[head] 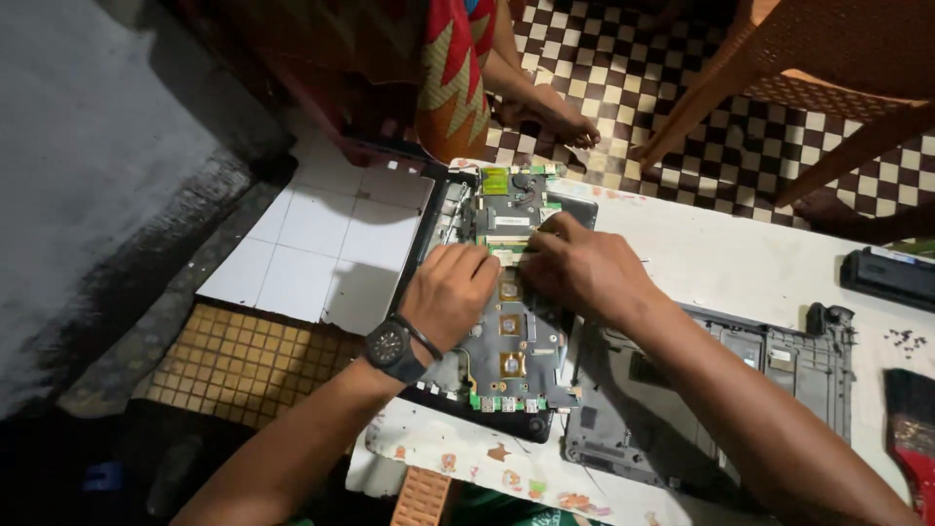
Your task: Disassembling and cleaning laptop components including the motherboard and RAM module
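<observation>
An opened laptop base lies on the table with its grey circuit board bare. My left hand, with a black watch at the wrist, and my right hand rest on the board's middle. Their fingertips meet on a small green module in its slot. Both sets of fingers are bent down onto that module. Whether they pinch it or only press it I cannot tell.
A grey laptop cover panel lies to the right of the board. A black battery, loose screws and a red-handled brush lie at the right edge. Another person's foot and a brown chair are beyond the white table.
</observation>
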